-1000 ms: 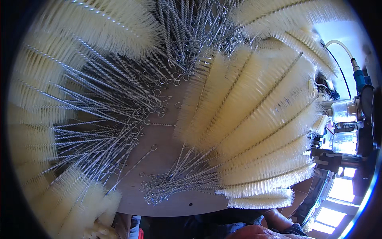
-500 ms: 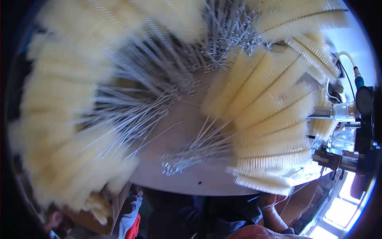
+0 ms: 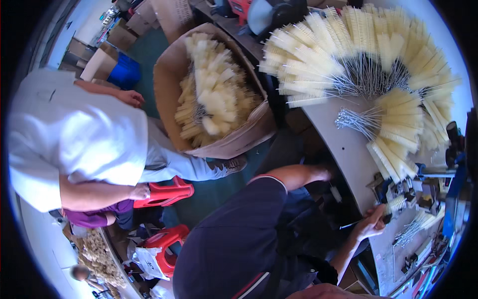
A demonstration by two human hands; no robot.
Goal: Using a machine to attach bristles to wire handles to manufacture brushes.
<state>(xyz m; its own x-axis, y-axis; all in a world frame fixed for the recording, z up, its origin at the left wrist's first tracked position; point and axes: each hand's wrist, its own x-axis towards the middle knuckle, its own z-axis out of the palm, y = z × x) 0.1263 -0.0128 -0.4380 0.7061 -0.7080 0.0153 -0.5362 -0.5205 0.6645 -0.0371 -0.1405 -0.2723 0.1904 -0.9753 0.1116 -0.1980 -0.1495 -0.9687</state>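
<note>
The right hand point(image 3: 371, 225) was closed around the thin twisted-wire stem of a small cream-bristled bottle brush point(image 3: 397, 204) at the near edge of the grey table point(image 3: 343, 149); the brush was likely light, soft-bristled and best gripped by that bendable stem, while the grip of the left hand point(image 3: 324, 172) could not be told.

You looked down from a single head-worn fisheye camera, turned left of the workbench point(image 3: 343, 144) so that the floor and a cardboard box of brushes point(image 3: 214, 94) filled the centre. The fan of cream bottle brushes point(image 3: 378, 55) lay at upper right, near the rim (where straight edges bent). A seated person in white point(image 3: 74, 139) sat at left, farther off. No second view was available for overlap.
</note>
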